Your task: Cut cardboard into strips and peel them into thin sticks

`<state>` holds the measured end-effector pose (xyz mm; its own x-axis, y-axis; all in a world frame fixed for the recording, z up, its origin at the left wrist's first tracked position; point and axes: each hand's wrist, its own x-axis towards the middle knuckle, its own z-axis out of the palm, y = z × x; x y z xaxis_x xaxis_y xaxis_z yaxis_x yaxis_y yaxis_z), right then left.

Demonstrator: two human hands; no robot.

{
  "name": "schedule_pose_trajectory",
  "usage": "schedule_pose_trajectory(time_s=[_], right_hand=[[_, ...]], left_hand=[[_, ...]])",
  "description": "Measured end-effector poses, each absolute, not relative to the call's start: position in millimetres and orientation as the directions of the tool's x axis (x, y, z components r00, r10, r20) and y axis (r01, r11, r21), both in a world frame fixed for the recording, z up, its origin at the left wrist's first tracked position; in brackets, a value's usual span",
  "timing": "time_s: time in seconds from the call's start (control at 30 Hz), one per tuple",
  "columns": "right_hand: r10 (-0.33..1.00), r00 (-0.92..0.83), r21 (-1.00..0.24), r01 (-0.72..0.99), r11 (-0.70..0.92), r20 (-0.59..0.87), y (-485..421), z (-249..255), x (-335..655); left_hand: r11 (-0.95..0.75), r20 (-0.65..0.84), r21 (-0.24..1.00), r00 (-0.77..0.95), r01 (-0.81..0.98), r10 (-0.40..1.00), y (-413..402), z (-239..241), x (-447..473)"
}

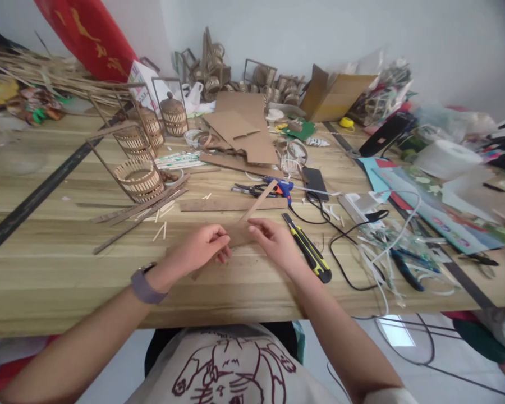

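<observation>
A thin brown cardboard strip (258, 202) runs between my hands, its upper end pointing up and to the right. My left hand (208, 245) is closed at the left of it, thumb against the curled fingers, over the strip's lower part. My right hand (271, 235) pinches the strip at its bend with thumb and forefinger. Just beyond my hands lie a flat cardboard strip (202, 205) and a blue glue gun (284, 188). A yellow-and-black utility knife (309, 249) rests right beside my right hand.
Slatted baskets with tall handles (139, 182) stand at the left, near dark strips (130, 216) and small sticks (160, 230). Cardboard sheets (239, 120) lie at the back. Black cable (332, 241), a phone (315, 182), pliers (406, 269) and white tubing clutter the right.
</observation>
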<state>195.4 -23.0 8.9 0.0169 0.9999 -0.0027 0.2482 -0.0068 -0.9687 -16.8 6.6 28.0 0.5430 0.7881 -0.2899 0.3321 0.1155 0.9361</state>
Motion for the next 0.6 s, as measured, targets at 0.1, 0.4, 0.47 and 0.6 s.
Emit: schedule_pose_trajectory(time_s=[0.1,0.4,0.47,0.6], right_hand=[[0.998,-0.058,-0.993,0.116,-0.029,-0.036,-2.8,5.0,178.2],[0.986,-0.154,-0.97,-0.223,-0.101,-0.068,5.3,-6.7,179.4],[0.98,-0.181,-0.955,-0.269,-0.128,-0.08,3.4,-6.4,180.4],[0.976,-0.195,-0.926,-0.342,-0.16,-0.097,1.4,-7.2,180.8]], left_hand=[[0.1,-0.237,0.957,0.531,0.273,0.813,7.9,21.8,-8.0],[0.369,-0.316,0.927,0.652,0.06,0.689,20.3,6.3,-7.6],[0.399,-0.315,0.916,0.7,0.047,0.641,21.3,4.2,-8.3],[0.443,-0.294,0.896,0.747,-0.002,0.597,18.8,5.1,-8.9]])
